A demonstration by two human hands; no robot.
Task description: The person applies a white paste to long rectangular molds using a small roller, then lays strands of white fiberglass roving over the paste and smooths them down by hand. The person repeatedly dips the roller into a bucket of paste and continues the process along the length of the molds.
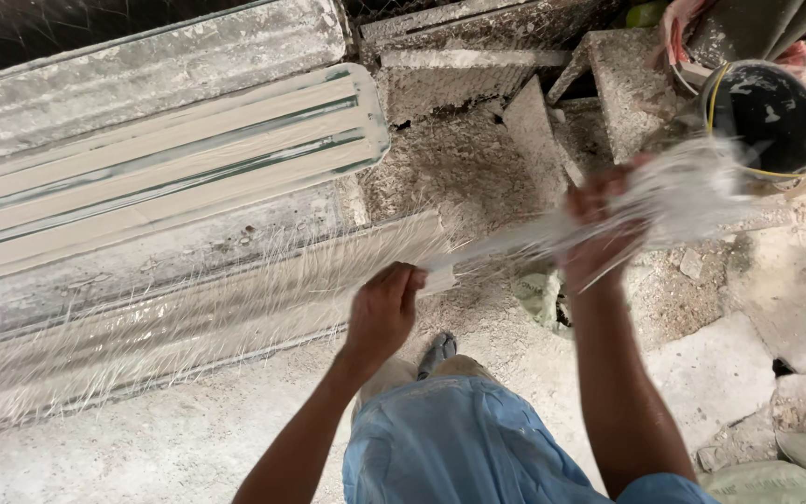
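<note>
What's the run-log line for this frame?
left hand: pinching fibre strands at mould end | right hand: gripping fibre bundle, raised | black bucket: beyond right hand

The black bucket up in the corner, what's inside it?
The black bucket has white splashes on its inside wall and a yellow handle along its rim. Its bottom is hidden, partly by the blurred bunch of white fibres that the right hand holds in front.
</note>
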